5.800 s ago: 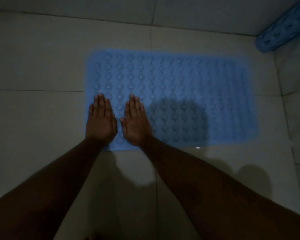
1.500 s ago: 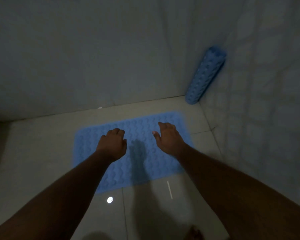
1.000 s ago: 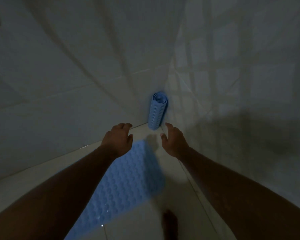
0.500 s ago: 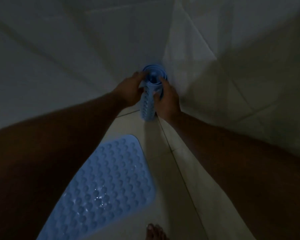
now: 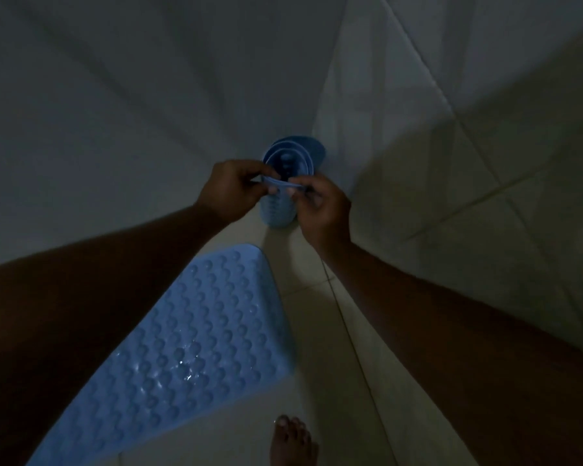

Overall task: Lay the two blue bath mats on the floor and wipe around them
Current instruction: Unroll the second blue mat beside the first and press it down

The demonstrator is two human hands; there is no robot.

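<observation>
One blue bath mat (image 5: 196,338) with round bumps lies flat on the floor at the lower left, with a few wet glints on it. The second blue mat (image 5: 288,161) stands rolled up on end in the corner of the walls. My left hand (image 5: 231,190) and my right hand (image 5: 320,205) are at the roll's top, each pinching the near outer edge of the rolled mat between thumb and fingers. The lower part of the roll shows between my hands.
Pale tiled walls (image 5: 122,105) meet in the corner behind the roll, and the right wall runs close along my right arm. A strip of bare floor tile (image 5: 320,331) lies between the flat mat and that wall. My bare foot (image 5: 292,438) stands at the bottom edge.
I left the flat mat and turned to the corner. Both hands reached the standing roll and shifted from its sides to pinching its top outer edge.
</observation>
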